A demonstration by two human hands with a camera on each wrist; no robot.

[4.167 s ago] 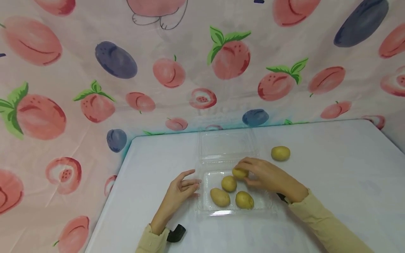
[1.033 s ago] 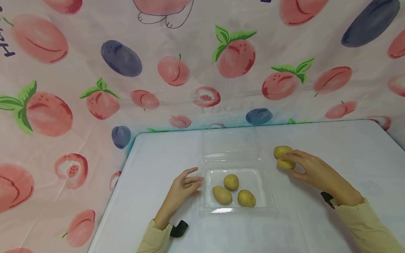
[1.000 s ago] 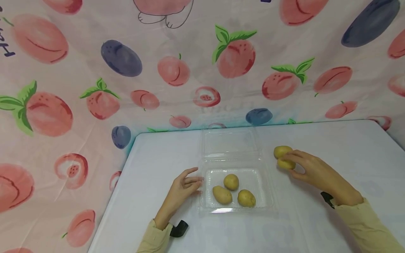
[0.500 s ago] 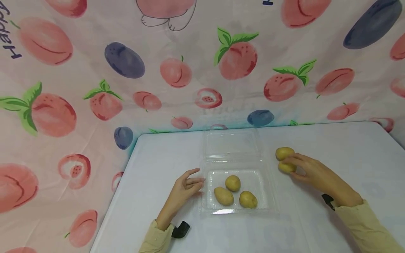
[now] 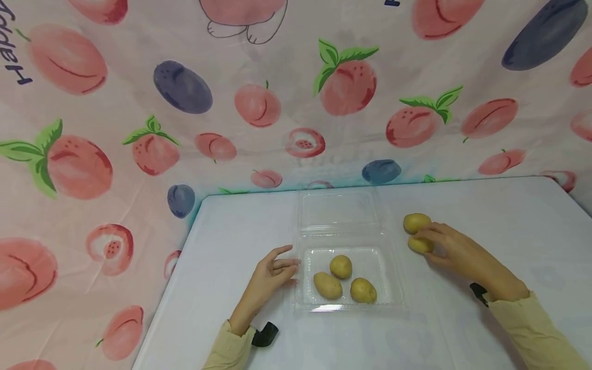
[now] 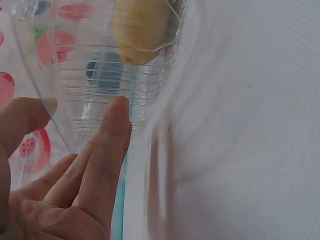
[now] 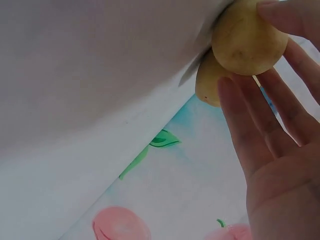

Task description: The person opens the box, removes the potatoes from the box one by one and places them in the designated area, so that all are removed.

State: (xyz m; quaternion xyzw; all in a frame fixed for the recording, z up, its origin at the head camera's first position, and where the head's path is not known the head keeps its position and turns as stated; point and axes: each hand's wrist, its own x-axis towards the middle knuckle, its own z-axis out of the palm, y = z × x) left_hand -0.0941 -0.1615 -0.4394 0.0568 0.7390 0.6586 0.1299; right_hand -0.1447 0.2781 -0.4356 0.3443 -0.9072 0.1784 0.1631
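Observation:
My right hand (image 5: 455, 249) holds a yellow potato (image 5: 420, 245) between thumb and fingertips, low over the table. Just behind it lies another potato (image 5: 417, 223); in the right wrist view the held potato (image 7: 250, 42) partly covers that other potato (image 7: 207, 82). Three potatoes, among them a longish potato (image 5: 328, 285), sit in the clear plastic container (image 5: 390, 267). At the container's left side is my left hand (image 5: 268, 277), its fingers extended. The left wrist view shows its fingertips (image 6: 116, 107) right at the ribbed clear wall (image 6: 100, 82), with nothing gripped.
The container's clear lid (image 5: 339, 210) lies folded back toward the wall. A white cloth covers the table (image 5: 504, 221). Behind and to the left hangs a fruit-printed fabric (image 5: 208, 56). Each wrist carries a black strap piece (image 5: 265, 335).
My right hand has carried a potato out of the container, rightward, and lowered it beside the other potato on the table. My left hand has stayed at the container's side.

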